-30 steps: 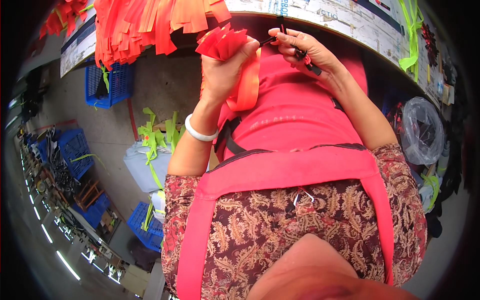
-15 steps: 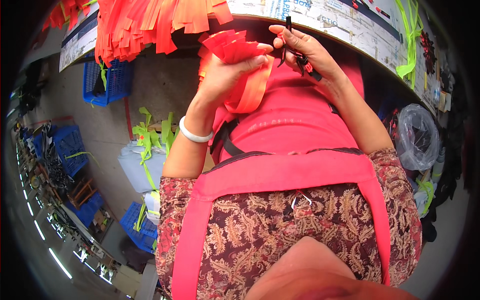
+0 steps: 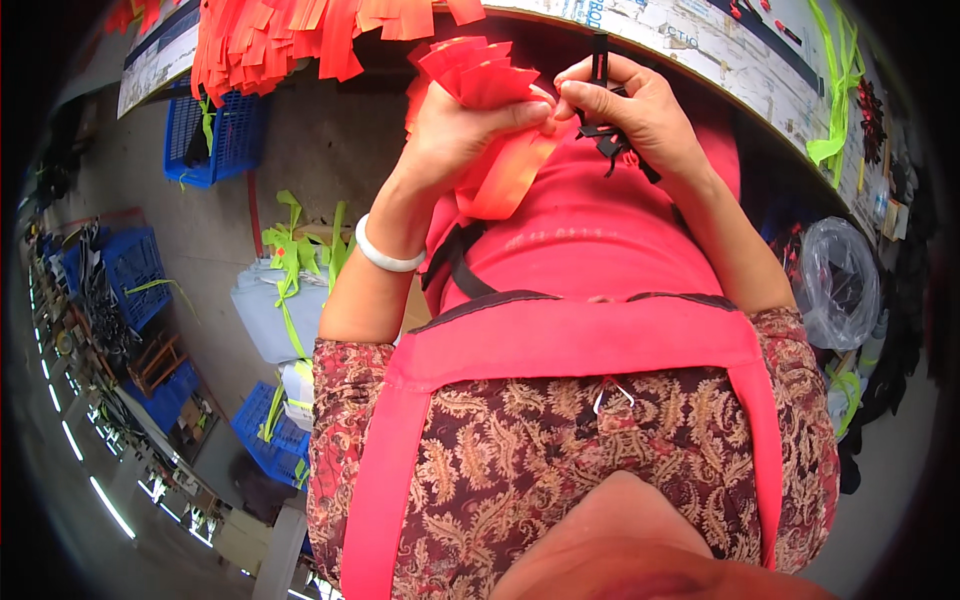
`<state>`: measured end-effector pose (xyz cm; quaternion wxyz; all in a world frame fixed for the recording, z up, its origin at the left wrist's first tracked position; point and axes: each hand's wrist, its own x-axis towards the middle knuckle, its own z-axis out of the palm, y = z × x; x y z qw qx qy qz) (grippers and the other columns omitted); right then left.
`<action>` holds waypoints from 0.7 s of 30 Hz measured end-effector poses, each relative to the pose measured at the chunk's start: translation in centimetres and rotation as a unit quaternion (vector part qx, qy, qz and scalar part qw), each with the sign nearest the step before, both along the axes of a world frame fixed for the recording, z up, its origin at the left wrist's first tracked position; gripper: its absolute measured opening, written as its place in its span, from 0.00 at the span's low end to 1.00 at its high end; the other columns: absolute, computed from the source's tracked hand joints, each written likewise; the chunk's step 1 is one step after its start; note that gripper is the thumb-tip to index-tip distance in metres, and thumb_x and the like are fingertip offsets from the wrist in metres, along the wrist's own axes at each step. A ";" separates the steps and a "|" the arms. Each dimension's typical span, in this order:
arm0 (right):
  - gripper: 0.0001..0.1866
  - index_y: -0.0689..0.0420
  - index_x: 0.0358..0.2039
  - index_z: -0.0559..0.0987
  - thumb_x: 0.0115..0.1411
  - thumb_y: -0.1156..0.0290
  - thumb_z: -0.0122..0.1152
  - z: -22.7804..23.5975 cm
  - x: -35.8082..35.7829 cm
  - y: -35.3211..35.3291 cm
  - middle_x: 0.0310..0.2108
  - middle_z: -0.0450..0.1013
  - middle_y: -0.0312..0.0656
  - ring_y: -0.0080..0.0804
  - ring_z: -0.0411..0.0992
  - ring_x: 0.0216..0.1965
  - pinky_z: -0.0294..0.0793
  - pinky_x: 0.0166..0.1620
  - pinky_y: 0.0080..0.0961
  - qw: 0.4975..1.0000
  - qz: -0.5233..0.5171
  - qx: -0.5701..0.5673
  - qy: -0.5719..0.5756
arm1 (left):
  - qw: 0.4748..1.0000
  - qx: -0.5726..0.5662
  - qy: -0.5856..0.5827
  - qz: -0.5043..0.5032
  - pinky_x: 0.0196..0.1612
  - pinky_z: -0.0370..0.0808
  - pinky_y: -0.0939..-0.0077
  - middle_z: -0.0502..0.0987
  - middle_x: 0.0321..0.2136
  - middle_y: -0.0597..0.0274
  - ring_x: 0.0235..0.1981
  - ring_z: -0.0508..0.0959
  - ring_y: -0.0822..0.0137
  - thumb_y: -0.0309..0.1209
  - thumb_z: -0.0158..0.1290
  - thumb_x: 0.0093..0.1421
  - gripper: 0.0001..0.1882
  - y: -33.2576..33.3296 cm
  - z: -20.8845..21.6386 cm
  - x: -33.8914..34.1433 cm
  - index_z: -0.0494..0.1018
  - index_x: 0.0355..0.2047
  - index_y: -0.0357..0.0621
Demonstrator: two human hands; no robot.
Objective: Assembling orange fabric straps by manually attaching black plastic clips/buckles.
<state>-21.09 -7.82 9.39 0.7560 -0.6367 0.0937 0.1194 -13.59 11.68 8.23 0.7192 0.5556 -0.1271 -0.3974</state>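
Floor crate [image 3: 236, 150] has blk item [image 3: 196, 149] (L hand [image 3: 452, 138]: orange strips [image 3: 503, 182]).

Hands [image 3: 650, 115] have room over apron [image 3: 620, 255]; hanging strips [image 3: 270, 45] perhaps block front left

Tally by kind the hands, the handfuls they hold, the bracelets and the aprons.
Hands: 2 (left hand, right hand)
Handfuls of orange strips: 1
Handfuls of black pieces: 1 (pieces too bunched to count)
White bracelets: 1
Pink aprons: 1
Total: 6
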 end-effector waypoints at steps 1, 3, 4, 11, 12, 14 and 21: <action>0.14 0.60 0.39 0.77 0.60 0.62 0.61 -0.2 0.0 0.1 0.30 0.77 0.37 0.16 0.73 0.32 0.69 0.34 0.10 1.000 0.000 0.000 0.001 | 1.000 0.006 -0.012 0.005 0.38 0.76 0.77 0.79 0.29 0.58 0.32 0.80 0.67 0.19 0.58 0.54 0.06 -0.1 -0.3 0.0 0.75 0.33 0.33; 0.15 0.60 0.39 0.78 0.60 0.61 0.61 -0.9 -0.1 0.2 0.30 0.78 0.38 0.16 0.74 0.33 0.70 0.34 0.10 1.000 -0.012 -0.015 0.002 | 1.000 0.011 -0.024 0.009 0.38 0.76 0.76 0.79 0.28 0.57 0.32 0.80 0.67 0.19 0.58 0.54 0.05 -0.2 -0.4 -0.2 0.75 0.32 0.33; 0.15 0.60 0.39 0.78 0.60 0.61 0.61 -1.2 0.0 0.2 0.30 0.78 0.38 0.16 0.74 0.33 0.70 0.34 0.10 1.000 -0.011 -0.016 0.003 | 0.999 0.020 -0.023 0.027 0.37 0.76 0.76 0.79 0.28 0.57 0.32 0.80 0.67 0.19 0.58 0.54 0.06 -0.2 -0.4 -0.3 0.75 0.32 0.33; 0.15 0.60 0.39 0.78 0.60 0.60 0.61 -1.7 -0.3 0.6 0.30 0.78 0.38 0.16 0.75 0.31 0.71 0.32 0.10 0.999 -0.043 -0.001 0.007 | 0.995 0.024 -0.089 0.047 0.37 0.77 0.76 0.80 0.29 0.59 0.34 0.80 0.69 0.19 0.58 0.54 0.06 0.1 -1.1 -0.5 0.75 0.33 0.33; 0.15 0.60 0.39 0.78 0.60 0.61 0.61 -1.7 -0.3 0.7 0.30 0.78 0.38 0.17 0.75 0.31 0.72 0.32 0.10 0.999 -0.051 0.014 0.009 | 0.995 0.025 -0.088 0.049 0.37 0.77 0.76 0.80 0.29 0.59 0.34 0.80 0.69 0.19 0.58 0.54 0.06 0.0 -1.1 -0.6 0.75 0.33 0.33; 0.14 0.60 0.39 0.78 0.60 0.61 0.61 -1.5 -0.2 0.9 0.30 0.78 0.38 0.17 0.75 0.31 0.73 0.33 0.11 0.998 -0.058 0.017 0.014 | 0.996 0.009 -0.069 0.054 0.38 0.77 0.77 0.80 0.29 0.59 0.34 0.80 0.69 0.19 0.57 0.55 0.06 -0.4 -0.6 -0.9 0.75 0.34 0.34; 0.14 0.59 0.39 0.79 0.59 0.62 0.62 -1.5 -0.3 1.1 0.29 0.77 0.38 0.17 0.75 0.31 0.73 0.33 0.11 0.998 -0.063 0.001 0.025 | 0.989 0.030 -0.136 0.046 0.38 0.77 0.78 0.81 0.29 0.58 0.33 0.80 0.70 0.19 0.56 0.55 0.07 -0.4 -0.6 -1.3 0.75 0.35 0.33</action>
